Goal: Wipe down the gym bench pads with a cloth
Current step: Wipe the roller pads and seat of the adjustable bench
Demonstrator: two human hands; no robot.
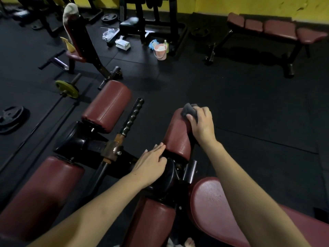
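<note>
Right now the wiping is under way on one roller pad (179, 132), the upper right of the four maroon rollers at the front of the bench. The right hand (202, 123) grips a bunched grey cloth (189, 111), fingers curled over it, and presses it against the far end of that pad. The left hand (151, 164) lies with fingers fairly straight on the black hub (169, 172) at the pad's near end, fingertips touching the maroon edge; it holds nothing and seems to be steadying the roller.

Judging by the cloth's place at the outer tip, this pad is only partly covered. The next move calls for drawing the cloth back along the roller toward the hub, and probably turning the pad to reach its underside. The other upper roller (106, 106), the two lower ones and the seat pad (213, 202) would likely follow. A pink bucket (160, 51) stands well apart on the floor.
</note>
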